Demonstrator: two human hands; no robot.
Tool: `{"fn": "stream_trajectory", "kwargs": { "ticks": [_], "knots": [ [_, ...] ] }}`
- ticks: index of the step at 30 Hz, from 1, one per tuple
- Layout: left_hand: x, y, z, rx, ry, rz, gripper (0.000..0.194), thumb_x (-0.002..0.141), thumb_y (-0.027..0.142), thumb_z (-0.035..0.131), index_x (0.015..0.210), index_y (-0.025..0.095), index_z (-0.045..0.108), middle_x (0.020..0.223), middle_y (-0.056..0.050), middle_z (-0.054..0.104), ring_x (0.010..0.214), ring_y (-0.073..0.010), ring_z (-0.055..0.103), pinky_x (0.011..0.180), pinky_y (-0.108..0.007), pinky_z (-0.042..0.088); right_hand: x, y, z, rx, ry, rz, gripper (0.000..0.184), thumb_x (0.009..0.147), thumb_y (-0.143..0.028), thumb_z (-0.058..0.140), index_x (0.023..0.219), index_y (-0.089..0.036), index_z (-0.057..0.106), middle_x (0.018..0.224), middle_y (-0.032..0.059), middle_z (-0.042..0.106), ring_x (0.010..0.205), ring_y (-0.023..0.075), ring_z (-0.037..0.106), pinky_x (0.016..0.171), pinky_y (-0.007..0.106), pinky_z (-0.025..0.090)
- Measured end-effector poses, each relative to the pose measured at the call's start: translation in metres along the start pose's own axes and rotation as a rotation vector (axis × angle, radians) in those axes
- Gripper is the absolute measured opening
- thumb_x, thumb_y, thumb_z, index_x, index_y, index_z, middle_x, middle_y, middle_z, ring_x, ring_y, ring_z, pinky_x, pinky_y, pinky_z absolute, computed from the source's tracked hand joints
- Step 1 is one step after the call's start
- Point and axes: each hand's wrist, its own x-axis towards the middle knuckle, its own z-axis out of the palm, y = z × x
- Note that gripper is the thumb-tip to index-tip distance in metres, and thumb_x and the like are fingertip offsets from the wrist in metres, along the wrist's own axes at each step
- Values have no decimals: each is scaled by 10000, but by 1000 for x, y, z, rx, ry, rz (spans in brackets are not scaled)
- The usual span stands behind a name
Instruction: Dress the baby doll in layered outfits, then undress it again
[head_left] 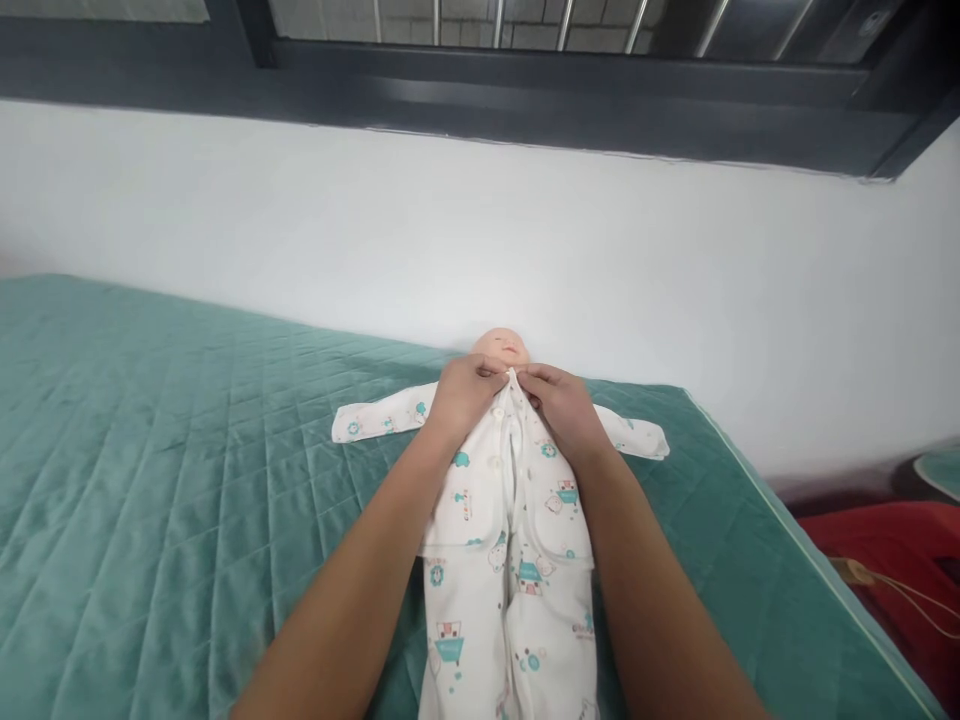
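Observation:
A baby doll (pixel 501 346) lies on its back on the bed, its head toward the wall. It wears a white baby jacket (pixel 469 485) printed with small teal and red figures, sleeves stretched out to both sides. Matching baby trousers (pixel 551 640) cover the legs. At the collar, just below the doll's chin, my left hand (pixel 471 390) pinches one front edge of the jacket. Opposite it, my right hand (pixel 559 400) pinches the other edge, the two hands close together. Below them the jacket front hangs apart, with buttons along one edge. My fingertips partly hide the collar.
A green quilted bedspread (pixel 187 480) spreads under the doll, its piped edge running down on the right. A white wall (pixel 450 230) rises behind, below a dark window frame (pixel 480 95) with metal bars. A red item (pixel 892 560) with a cord sits beyond the bed's right edge.

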Motion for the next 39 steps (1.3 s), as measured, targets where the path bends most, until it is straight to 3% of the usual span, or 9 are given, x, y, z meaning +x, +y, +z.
{"fn": "stream_trajectory", "kwargs": {
  "ticks": [3, 9, 18, 25, 31, 35, 39],
  "knots": [
    [1, -6, 1, -55, 33, -43, 73, 705, 215, 689, 757, 167, 671, 817, -50, 724, 779, -170, 652, 757, -283, 480, 0, 0, 0, -92, -21, -29, 188, 705, -347, 669, 810, -192, 655, 705, -29, 590, 639, 119, 495, 625, 254, 376],
    [-1, -3, -1, -123, -22, -63, 121, 731, 211, 662, 840, 161, 677, 833, -59, 726, 779, -175, 660, 727, -280, 483, -2, -4, 2, -221, -78, 12, 216, 723, -336, 666, 890, -213, 606, 836, -10, 650, 740, 145, 576, 693, 274, 426],
    [-10, 6, -3, 123, 4, -38, 154, 736, 185, 614, 873, 170, 683, 847, -33, 706, 780, -170, 637, 725, -279, 457, -4, -1, 1, -362, -1, 18, 240, 707, -295, 621, 933, -219, 599, 785, -29, 622, 721, 153, 578, 695, 293, 430],
    [-25, 10, -8, 352, -40, 99, 213, 803, 207, 513, 664, 190, 673, 762, -20, 691, 791, -186, 616, 739, -291, 450, -44, -7, 1, -401, 145, -75, 180, 766, -363, 587, 865, -214, 601, 804, 4, 633, 696, 160, 566, 653, 299, 430],
    [-51, 18, -15, 318, 32, 140, 214, 823, 204, 506, 817, 203, 721, 891, -35, 708, 854, -186, 619, 811, -305, 451, -86, -10, 7, -573, 193, -199, 227, 787, -432, 612, 856, -219, 575, 832, 23, 602, 729, 180, 533, 716, 327, 425],
    [-66, 18, -20, 250, -74, 164, 206, 850, 283, 518, 821, 209, 708, 869, -21, 711, 824, -180, 623, 783, -296, 451, -90, -15, 9, -709, 146, -243, 187, 806, -406, 590, 834, -225, 553, 885, 42, 603, 781, 196, 539, 727, 326, 408],
    [-71, 16, -24, 263, -96, 166, 158, 824, 274, 555, 829, 206, 698, 792, -8, 681, 744, -166, 593, 713, -278, 436, -85, -18, 7, -658, 123, -148, 183, 830, -407, 556, 770, -234, 554, 762, 18, 611, 705, 188, 541, 670, 312, 393]
  ]
}}
